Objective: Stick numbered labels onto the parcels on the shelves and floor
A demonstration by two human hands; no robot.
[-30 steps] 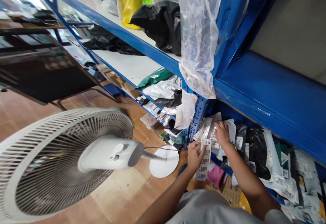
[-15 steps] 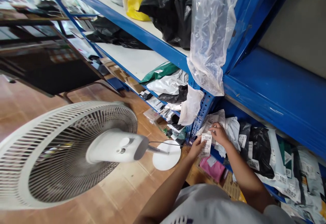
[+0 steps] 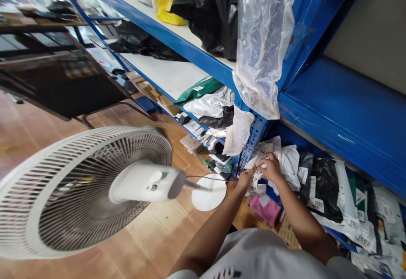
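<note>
A strip of white number labels hangs from my left hand, which is closed on its upper part; 1016 and 1002 can be read on it. My right hand meets the left at the top of the strip, its fingertips pinched on the label there. Fingers partly cover the top number. Right behind the hands lie a clear-and-white plastic parcel and a white parcel marked 1011. Below the strip is a pink parcel.
Labelled parcels, among them a black one marked 1009, line the low shelf at right. A blue shelf post stands just beyond my hands, with clear plastic wrap hanging above. A large white fan stands at left.
My right hand has come down and left to the top of the strip, meeting my left hand. The strip has tilted, and its top label is now partly covered by fingers.
</note>
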